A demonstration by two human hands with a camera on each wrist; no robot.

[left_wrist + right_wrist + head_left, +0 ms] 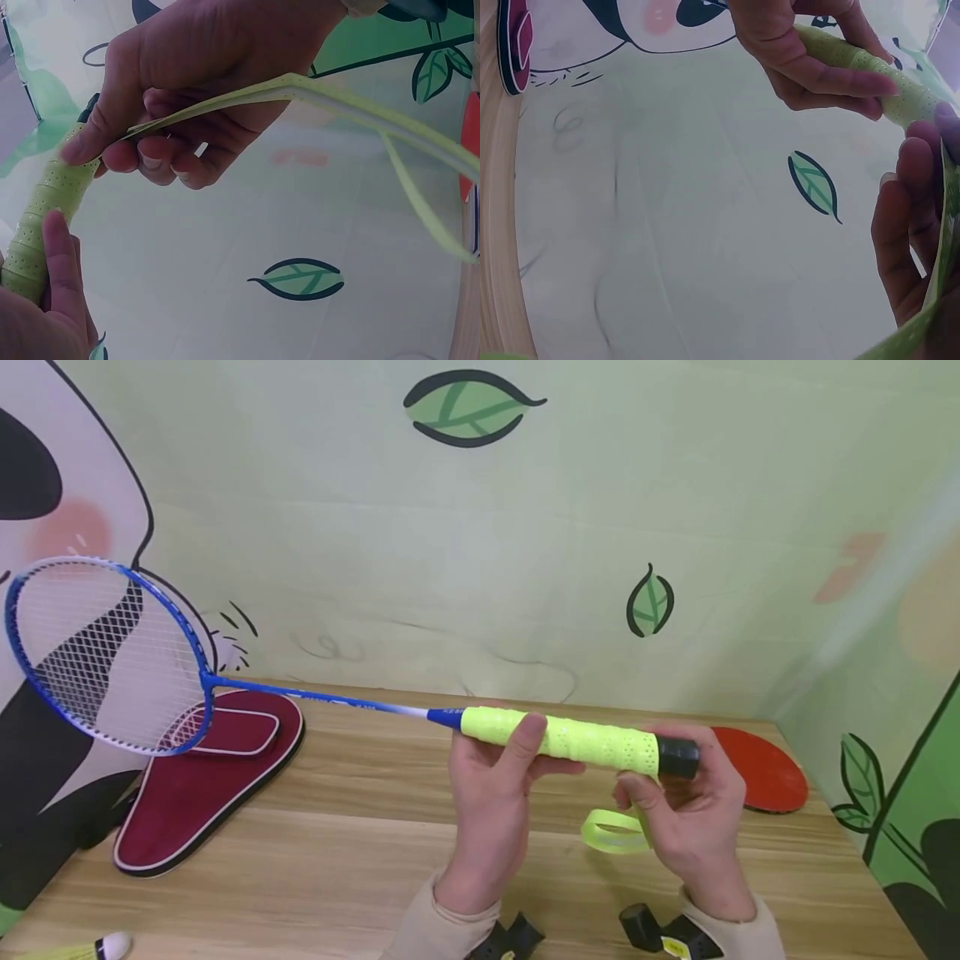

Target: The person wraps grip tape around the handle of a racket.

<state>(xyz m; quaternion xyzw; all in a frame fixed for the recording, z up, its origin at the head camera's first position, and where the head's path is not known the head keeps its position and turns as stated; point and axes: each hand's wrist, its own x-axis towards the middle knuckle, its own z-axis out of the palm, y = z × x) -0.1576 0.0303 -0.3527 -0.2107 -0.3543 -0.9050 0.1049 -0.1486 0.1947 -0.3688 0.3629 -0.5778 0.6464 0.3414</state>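
Note:
A blue and white badminton racket (330,698) is held up above the table, its strung head to the left. Neon yellow perforated grip tape (592,741) is wound round its handle, with the black butt end (677,757) bare. My left hand (487,793) grips the handle near the blue cone, thumb across the front. At the butt end, my right hand (697,827) pinches the tape between thumb and fingers. From there a loose tape strip (292,86) trails away in the left wrist view; in the head view it hangs as a loop below the handle.
A maroon paddle case (217,793) lies on the wooden table (360,860) at the left, under the racket head. Behind my right hand is a red table tennis bat (768,772). A shuttlecock (112,946) lies at the near left corner. A printed cloth (375,552) hangs behind.

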